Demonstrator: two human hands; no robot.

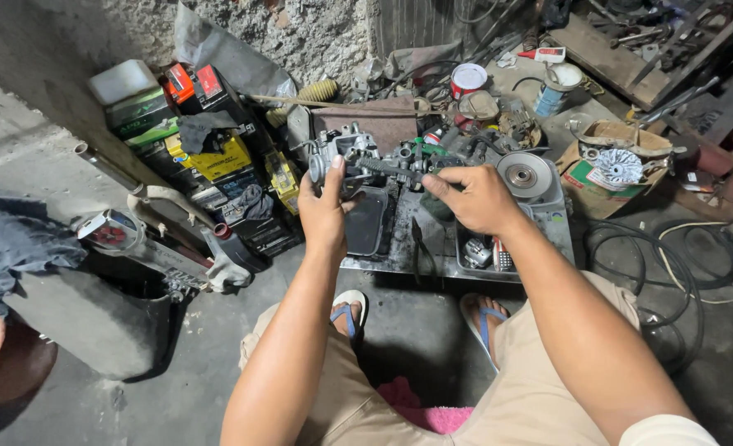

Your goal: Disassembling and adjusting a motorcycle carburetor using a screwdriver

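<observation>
Left hand (323, 206) fingers clamp carburetor (339, 153) to steady it; right hand (474, 198) pinches dark tool (391, 169), working over tray (399, 248).

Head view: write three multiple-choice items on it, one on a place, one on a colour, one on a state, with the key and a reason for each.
1. Where is the round metal disc?
A. Beside the right hand, on the grey tray
B. On the person's lap
C. Inside the cardboard box

2. What colour are the sandal straps?
A. Red
B. Blue
C. Yellow

3. How is the grey metal engine part held?
A. It lies untouched on the floor
B. Only the right hand touches it
C. The left hand grips it, lifted over the tray

Key: 1 A, the disc sits just right of the right hand on the tray. 2 B, both straps are blue. 3 C, the left hand's fingers close round it.
</observation>
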